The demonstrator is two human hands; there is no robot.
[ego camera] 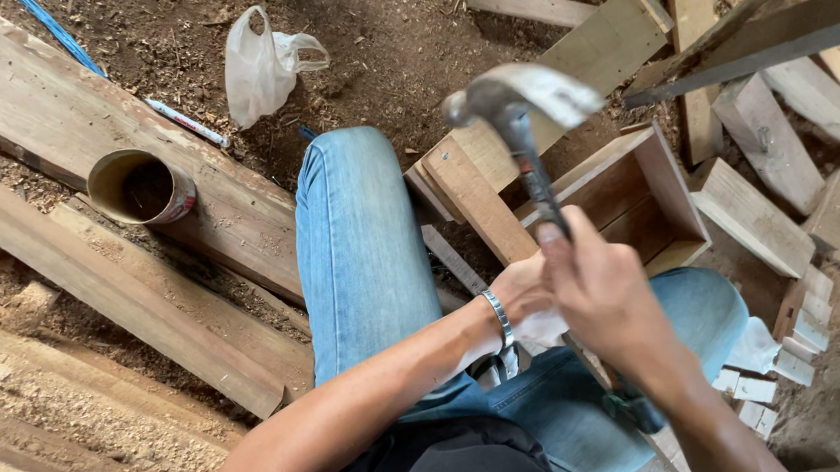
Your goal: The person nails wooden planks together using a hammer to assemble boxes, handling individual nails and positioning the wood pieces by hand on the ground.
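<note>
Two hands busy over the lap, knees in blue jeans (362, 260). Right hand (610, 296) wrapped tight around the shaft of a claw hammer (521, 123), head raised and blurred above the work. Left hand (525, 298) mostly hidden behind the right, metal bracelet (498, 318) on the wrist, seems to pinch something white at the wood; exact grip can't be told. Just beyond, a reddish wooden strip (472, 202) lying against an open wooden box (642, 199) resting at the knees on the dirt floor. Looks like mid-swing in a nailing step on the strip or box, nail itself not visible. Next blow would call for a square hit with left fingertips kept out of the strike line. Farther left: long planks (81, 123), a cardboard tube (142, 188) lying on one, a white marker (186, 122), a plastic bag (262, 64). Right: offcut blocks (753, 215) scattered over sawdust.
</note>
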